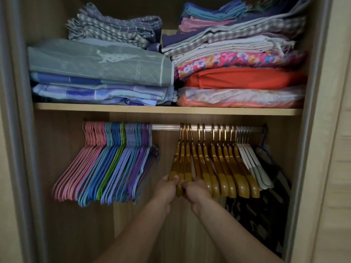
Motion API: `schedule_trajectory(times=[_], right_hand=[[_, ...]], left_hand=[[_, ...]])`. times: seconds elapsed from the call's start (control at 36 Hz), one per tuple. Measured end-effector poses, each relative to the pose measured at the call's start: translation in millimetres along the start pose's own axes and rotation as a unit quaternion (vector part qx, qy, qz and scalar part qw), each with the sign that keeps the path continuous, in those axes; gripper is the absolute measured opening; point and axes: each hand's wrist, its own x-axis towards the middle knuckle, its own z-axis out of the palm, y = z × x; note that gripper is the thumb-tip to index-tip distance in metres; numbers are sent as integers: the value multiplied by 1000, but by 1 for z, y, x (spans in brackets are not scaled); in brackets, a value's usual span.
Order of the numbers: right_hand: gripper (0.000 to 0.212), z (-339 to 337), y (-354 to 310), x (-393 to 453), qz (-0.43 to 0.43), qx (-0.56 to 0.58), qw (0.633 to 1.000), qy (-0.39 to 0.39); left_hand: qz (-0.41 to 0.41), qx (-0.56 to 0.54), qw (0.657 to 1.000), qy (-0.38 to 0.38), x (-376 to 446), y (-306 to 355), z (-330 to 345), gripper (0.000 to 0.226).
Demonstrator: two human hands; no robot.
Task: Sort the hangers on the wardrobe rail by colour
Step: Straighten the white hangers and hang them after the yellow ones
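A metal rail (167,127) runs across the wardrobe under the shelf. At its left hang thin hangers in bands: pink hangers (79,164), blue and teal hangers (106,164) with a green one among them, then lilac and purple hangers (136,160). A bare stretch of rail follows. Right of it hang several gold hangers (218,164), then white hangers (252,162) at the far right. My left hand (168,186) grips the lower end of the leftmost gold hangers. My right hand (195,189) grips the gold hanger ends beside it.
A wooden shelf (167,110) above the rail carries stacks of folded bedding and cloth (237,73). A dark patterned garment (266,205) hangs at the far right behind the white hangers. Wardrobe side walls close in left and right.
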Motion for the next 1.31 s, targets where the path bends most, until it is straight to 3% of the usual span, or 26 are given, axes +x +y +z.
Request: schedule_trajectory(times=[0.14,0.31,0.47,0.58,0.67,0.72,0.83,0.92,1.0,1.06,1.11,1.17,1.31], right_hand=[[46,-13,-1,0,0,-10,1000,-3],[42,-19,-4,-2,1,6,1000,3],[43,-22,-7,-9,13,11,1000,0],[43,-25,-13,-20,10,5,1000,-4],[36,-27,-15,-31,-59,-108,992,28],[33,-31,-13,-42,-148,-236,958,72],[51,-32,-1,-61,-365,-430,802,196],[50,-16,-1,-69,-415,-454,763,199],[44,5,-2,-77,-455,-496,709,212],[43,19,-2,-83,-476,-495,696,207],[40,41,-2,-87,-499,-476,702,178],[41,52,-1,-87,-493,-450,732,135],[58,98,-1,-72,-309,-345,886,-3]], left_hand=[[-14,-1,1000,23,4,-6,9,31],[-11,-32,998,59,6,-13,17,24],[-14,-25,998,55,1,-12,15,31],[4,9,999,37,-3,-8,9,31],[26,133,991,13,-10,-5,-3,57],[42,260,965,16,-22,-4,-13,76],[182,427,884,59,-54,3,-55,62],[243,469,841,117,-55,15,-103,43],[246,497,812,184,-50,34,-148,44],[240,523,785,228,-43,44,-175,46],[211,553,768,245,-33,50,-205,49],[179,574,763,237,-26,51,-215,54],[149,605,753,211,-17,42,-230,71]])
